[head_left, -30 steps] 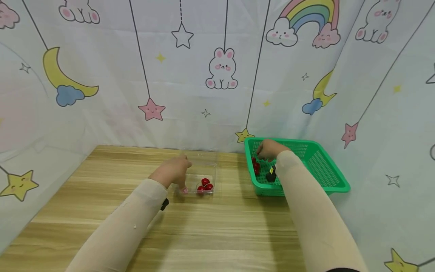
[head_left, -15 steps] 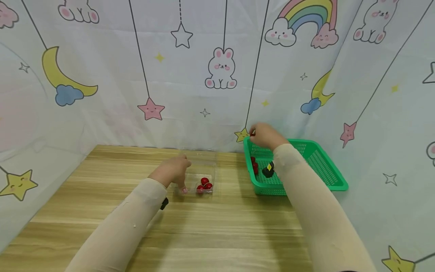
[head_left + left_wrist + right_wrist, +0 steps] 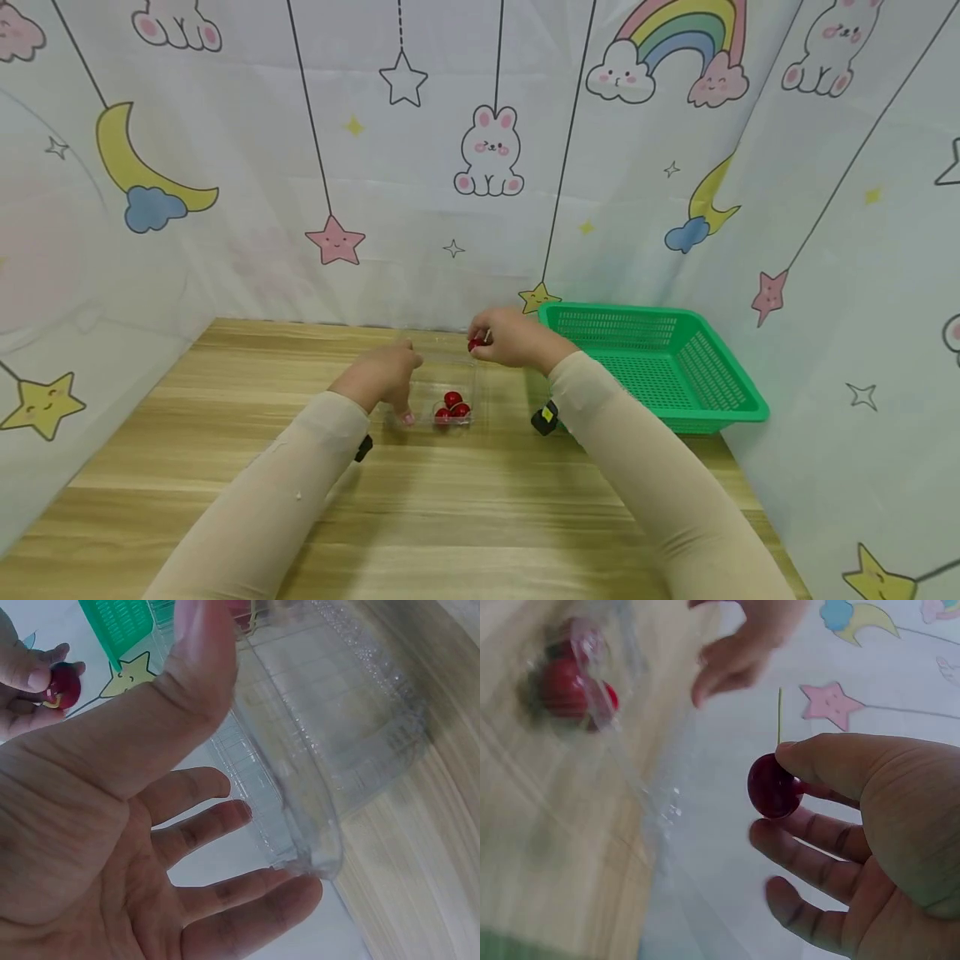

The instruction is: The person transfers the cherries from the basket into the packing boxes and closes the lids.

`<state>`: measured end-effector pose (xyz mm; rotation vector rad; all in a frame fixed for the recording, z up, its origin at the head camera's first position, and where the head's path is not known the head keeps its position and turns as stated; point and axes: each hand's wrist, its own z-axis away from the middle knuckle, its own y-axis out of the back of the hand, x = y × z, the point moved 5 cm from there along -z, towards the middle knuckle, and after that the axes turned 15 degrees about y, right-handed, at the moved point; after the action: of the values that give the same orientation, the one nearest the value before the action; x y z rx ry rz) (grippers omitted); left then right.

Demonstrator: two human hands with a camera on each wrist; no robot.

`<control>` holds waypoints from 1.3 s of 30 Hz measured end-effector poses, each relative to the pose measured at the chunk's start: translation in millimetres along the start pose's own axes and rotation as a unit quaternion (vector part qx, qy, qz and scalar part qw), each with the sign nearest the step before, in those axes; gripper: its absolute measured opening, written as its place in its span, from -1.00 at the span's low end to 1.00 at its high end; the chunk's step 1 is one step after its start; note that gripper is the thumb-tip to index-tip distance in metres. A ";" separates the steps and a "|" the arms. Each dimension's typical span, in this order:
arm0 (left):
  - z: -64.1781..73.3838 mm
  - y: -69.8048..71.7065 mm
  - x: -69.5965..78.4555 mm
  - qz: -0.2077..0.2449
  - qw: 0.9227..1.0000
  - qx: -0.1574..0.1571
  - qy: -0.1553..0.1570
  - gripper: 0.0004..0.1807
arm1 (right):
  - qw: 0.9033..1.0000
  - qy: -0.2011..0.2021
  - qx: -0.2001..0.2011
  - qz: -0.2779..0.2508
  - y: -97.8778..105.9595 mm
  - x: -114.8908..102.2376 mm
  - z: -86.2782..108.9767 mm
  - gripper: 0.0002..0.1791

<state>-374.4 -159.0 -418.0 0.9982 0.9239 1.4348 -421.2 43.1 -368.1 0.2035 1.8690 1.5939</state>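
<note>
My right hand (image 3: 517, 340) pinches a dark red cherry (image 3: 774, 786) between thumb and fingertips; its thin green stem points up in the right wrist view. Hand and cherry are above the back right of an opened clear plastic box (image 3: 345, 712). Inside that box, near its front, several red cherries (image 3: 453, 410) lie together. At the box's left side is my left hand (image 3: 378, 379), its fingers (image 3: 255, 911) loosely extended with fingertips right at the plastic edge. Its thumb (image 3: 206, 667) overlaps the box in the left wrist view.
A green plastic basket (image 3: 675, 375) stands at the right on the wooden table (image 3: 450, 508); my right forearm hides its left part. A white curtain (image 3: 420, 167) printed with cartoon figures hangs behind the table and along its sides.
My right hand has come up out of the green basket with a cherry and moved left to the clear box. My left hand stays at the box's left side.
</note>
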 end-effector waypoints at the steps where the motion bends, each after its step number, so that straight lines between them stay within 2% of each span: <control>1: 0.0 -0.2 0.0 0.000 1.000 0.000 0.000 0.25 | 1.000 0.006 -0.007 0.005 -6.5 -2.3 -2.8 -0.81; 7: 2.6 0.9 1.5 -0.002 1.000 0.006 -0.005 0.25 | 0.997 0.020 -0.047 0.053 -44.1 -5.3 -14.3 -0.86; 11: 4.5 1.5 2.6 -0.003 1.000 0.009 -0.007 0.25 | 0.994 0.021 -0.057 0.090 -60.2 -2.5 -16.9 -0.87; 14: 4.8 1.3 3.1 -0.003 1.000 0.009 -0.007 0.24 | 0.992 0.028 -0.058 0.110 -65.5 -1.3 -17.7 -0.88; 19: 3.2 0.4 2.5 0.000 1.000 0.008 -0.003 0.24 | 0.988 0.015 -0.074 0.134 -67.8 -1.8 -18.7 -0.86; 23: 1.9 -0.5 1.9 0.001 1.000 0.010 -0.005 0.23 | 0.989 0.008 -0.078 0.127 -66.0 -1.4 -17.9 -0.84; 28: -0.3 -1.6 1.4 0.000 1.000 0.012 -0.003 0.23 | 0.996 -0.007 -0.059 0.070 -49.6 4.2 -8.5 -0.71; 34: 0.6 -0.8 3.7 -0.009 1.000 0.012 0.000 0.21 | 0.998 -0.042 -0.021 0.035 -4.4 17.5 15.9 -0.67; 39: 2.4 -0.4 1.8 -0.004 1.000 0.012 0.004 0.19 | 0.997 -0.079 0.018 0.011 30.0 42.8 34.6 -0.67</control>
<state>-372.1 -157.1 -417.4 1.0072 0.9522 1.4240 -443.1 101.0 -357.9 0.3576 1.7789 1.5147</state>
